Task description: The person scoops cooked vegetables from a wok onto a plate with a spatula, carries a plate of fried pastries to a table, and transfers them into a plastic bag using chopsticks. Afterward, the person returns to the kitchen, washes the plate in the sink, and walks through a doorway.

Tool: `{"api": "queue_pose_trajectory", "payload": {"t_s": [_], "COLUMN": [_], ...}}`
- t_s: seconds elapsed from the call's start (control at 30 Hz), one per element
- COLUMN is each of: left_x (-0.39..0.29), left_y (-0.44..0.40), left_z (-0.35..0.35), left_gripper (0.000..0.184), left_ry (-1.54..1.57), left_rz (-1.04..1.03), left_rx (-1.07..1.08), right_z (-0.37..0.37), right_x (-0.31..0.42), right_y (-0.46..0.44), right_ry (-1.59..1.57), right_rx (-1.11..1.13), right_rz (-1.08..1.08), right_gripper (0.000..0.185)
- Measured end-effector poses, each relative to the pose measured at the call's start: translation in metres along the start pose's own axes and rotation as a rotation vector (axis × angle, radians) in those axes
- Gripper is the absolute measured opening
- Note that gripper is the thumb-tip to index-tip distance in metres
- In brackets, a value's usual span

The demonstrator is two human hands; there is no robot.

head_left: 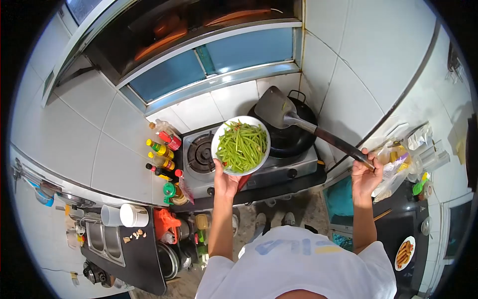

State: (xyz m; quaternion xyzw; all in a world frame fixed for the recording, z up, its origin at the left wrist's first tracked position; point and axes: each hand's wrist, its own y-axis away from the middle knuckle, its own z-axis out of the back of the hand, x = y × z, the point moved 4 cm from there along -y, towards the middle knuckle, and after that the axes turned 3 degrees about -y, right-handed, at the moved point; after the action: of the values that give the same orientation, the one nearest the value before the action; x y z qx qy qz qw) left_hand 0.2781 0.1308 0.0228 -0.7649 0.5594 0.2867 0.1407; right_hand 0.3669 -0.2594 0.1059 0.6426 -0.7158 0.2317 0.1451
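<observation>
My left hand [225, 180] grips the near rim of a white bowl [216, 148], holding it above the gas stove [199, 183]. Cut green beans [242, 146] fill the bowl. In my right hand [367, 174] is the dark handle of a wok spatula [275, 107], raised at the right. Its broad metal blade hangs over the black wok [294, 142], which sits on the right side of the stove. The blade and handle hide part of the wok, and I cannot see what is inside it.
Several sauce and oil bottles [162, 160] line the stove's left side. The left burner [201, 153] is bare. At the left is a sink [105, 241] beside a white tub [134, 216]. A plate of browned food [405, 253] rests on the right counter. Tiled walls [343, 94] enclose the corner.
</observation>
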Motion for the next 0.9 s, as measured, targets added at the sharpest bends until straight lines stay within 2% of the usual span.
{"api": "queue_pose_trajectory", "payload": {"t_s": [0.2, 0.27, 0.37, 0.47, 0.67, 0.77, 0.9], "left_x": [0.060, 0.066, 0.065, 0.063, 0.052, 0.069, 0.117], "left_y": [0.042, 0.051, 0.057, 0.050, 0.039, 0.037, 0.037], "left_z": [0.004, 0.003, -0.001, 0.010, 0.017, 0.013, 0.003], "left_gripper": [0.060, 0.061, 0.062, 0.062, 0.057, 0.054, 0.057], "left_ry": [0.024, 0.008, -0.018, -0.062, -0.343, -0.347, -0.354], "left_rz": [0.086, 0.117, 0.136, 0.145, 0.222, 0.337, 0.472], "left_rx": [-0.062, -0.009, 0.004, 0.012, 0.060, 0.100, 0.164], "right_z": [0.024, 0.036, 0.034, 0.022, -0.004, -0.003, 0.002], "right_x": [0.005, -0.006, -0.003, 0.014, 0.025, 0.038, 0.078], "right_y": [-0.016, -0.025, -0.015, 0.009, 0.059, 0.090, 0.145], "right_ry": [0.365, 0.392, 0.344, 0.278, 0.462, 0.479, 0.643], "right_rx": [-0.052, -0.026, -0.125, 0.006, 0.155, 0.107, 0.192], "right_rz": [0.072, 0.065, 0.047, 0.115, 0.272, 0.271, 0.362], "right_gripper": [0.023, 0.022, 0.022, 0.023, 0.030, 0.032, 0.034]}}
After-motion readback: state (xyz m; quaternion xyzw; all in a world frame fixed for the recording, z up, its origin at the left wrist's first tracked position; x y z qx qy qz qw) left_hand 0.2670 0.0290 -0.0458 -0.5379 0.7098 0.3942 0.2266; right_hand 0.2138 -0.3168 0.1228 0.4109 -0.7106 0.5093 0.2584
